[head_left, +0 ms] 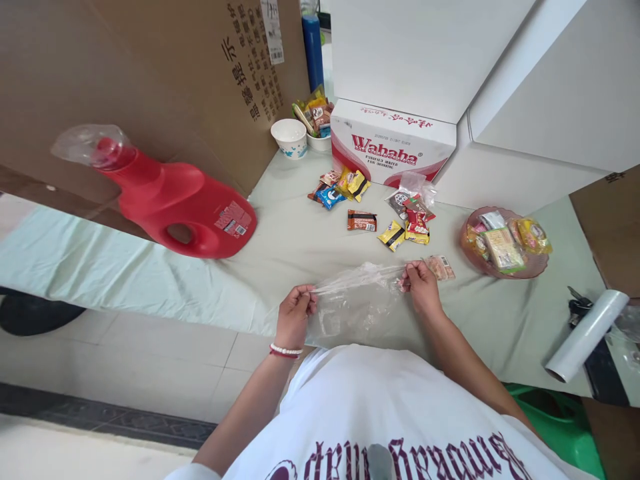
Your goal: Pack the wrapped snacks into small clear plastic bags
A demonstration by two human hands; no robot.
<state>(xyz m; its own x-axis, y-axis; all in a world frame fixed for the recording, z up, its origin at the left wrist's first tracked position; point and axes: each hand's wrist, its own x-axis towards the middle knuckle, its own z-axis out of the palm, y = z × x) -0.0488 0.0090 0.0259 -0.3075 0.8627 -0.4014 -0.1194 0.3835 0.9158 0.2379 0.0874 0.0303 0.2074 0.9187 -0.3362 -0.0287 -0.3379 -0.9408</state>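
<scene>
A sheet of thin clear plastic film (357, 303) is stretched between my two hands at the table's front edge. Its upper edge is bunched into taut folds, and the rest hangs wrinkled toward my shirt. My left hand (296, 313) pinches the left corner between thumb and fingers. At the other end my right hand (419, 285) pinches the film, close to a flat printed packet (440, 267). Beyond the film lie a brown snack packet (362, 221), a yellow packet (391, 235) and a red packet (417, 223).
A red jug (200, 207) with plastic over its cap stands left. Behind are a paper cup (290, 140), a Wahaba-style printed box (395, 148) and more packets (331, 196). To the right sit a pink bowl (467, 257) of snacks and a plastic-wrap roll (586, 335).
</scene>
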